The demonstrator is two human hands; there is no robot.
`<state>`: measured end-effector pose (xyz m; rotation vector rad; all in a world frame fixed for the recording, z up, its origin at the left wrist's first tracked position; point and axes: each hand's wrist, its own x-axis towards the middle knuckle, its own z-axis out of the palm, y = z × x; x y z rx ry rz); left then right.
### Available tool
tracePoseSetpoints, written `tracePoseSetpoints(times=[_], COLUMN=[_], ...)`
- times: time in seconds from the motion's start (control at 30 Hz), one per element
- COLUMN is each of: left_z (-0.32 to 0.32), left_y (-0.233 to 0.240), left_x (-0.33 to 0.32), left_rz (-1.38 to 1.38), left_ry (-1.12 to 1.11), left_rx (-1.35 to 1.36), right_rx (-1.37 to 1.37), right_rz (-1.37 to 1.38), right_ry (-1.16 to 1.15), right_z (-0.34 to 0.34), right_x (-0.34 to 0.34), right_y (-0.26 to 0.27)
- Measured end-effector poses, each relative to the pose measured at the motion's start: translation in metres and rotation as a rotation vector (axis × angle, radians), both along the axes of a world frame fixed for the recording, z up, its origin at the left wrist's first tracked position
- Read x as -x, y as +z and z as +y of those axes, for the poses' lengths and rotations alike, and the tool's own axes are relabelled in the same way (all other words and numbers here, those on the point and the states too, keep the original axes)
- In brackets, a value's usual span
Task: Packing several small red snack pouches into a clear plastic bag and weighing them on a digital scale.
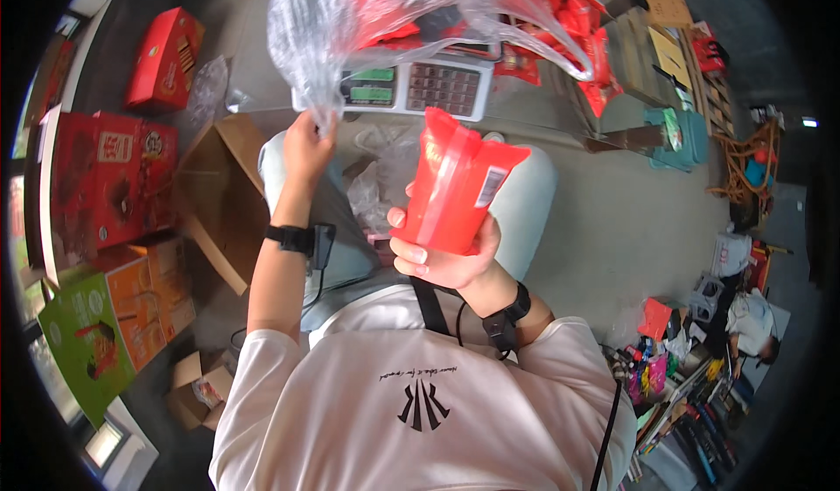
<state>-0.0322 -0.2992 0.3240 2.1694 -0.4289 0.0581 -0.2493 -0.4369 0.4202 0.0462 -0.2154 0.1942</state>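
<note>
My right hand (453, 261) holds a red plastic packet (446, 186) up over my lap, its back seam and a barcode patch turned towards me. Between the fingers of my left hand (308, 143) is the gathered edge of a clear plastic bag (312, 38). The bag spreads over a white electronic scale (482, 90), covering its upper part; the keypad and green displays show below it. Red packets show blurrily through the plastic. More red packets (581, 15) are heaped at the right of the bag, some hanging at the table's edge.
Beside my left leg stands an open cardboard box (216, 182). Printed red cartons (105, 176) and a green carton (88, 343) line the left. A teal bin (686, 136) stands at the right, near wooden pallets (715, 97). Another person (751, 323) is at the far lower right.
</note>
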Motion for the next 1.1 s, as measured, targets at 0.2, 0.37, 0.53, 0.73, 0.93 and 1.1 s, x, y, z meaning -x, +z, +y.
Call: tracePoseSetpoints(times=[0.2,0.37,0.53,0.73,0.93,1.1], left_z=[0.005,0.013,0.013,0.01,0.011,0.013], left_y=[0.012,0.016,0.015,0.015,0.014,0.014], left_x=[0.007,0.006,0.004,0.005,0.004,0.003], left_rz=[-0.081,-0.021,-0.035,-0.031,-0.06,-0.066], left_ry=[-0.044,-0.037,-0.043,-0.049,-0.074,-0.074], left_rx=[-0.054,-0.144,-0.132,-0.128,-0.04,-0.084], right_rx=[-0.101,-0.056,-0.018,0.748,2.184,2.331], right_rz=[0.097,0.23,0.222,0.335,-0.129,-0.145], right_ry=[0.112,0.088,0.035,-0.266,-1.172,-1.248], right_z=[0.014,0.018,0.013,0.01,-0.024,-0.034], right_x=[-0.009,-0.002,0.0,-0.001,-0.014,-0.013], right_y=[0.001,-0.002,-0.008,-0.009,0.001,0.006])
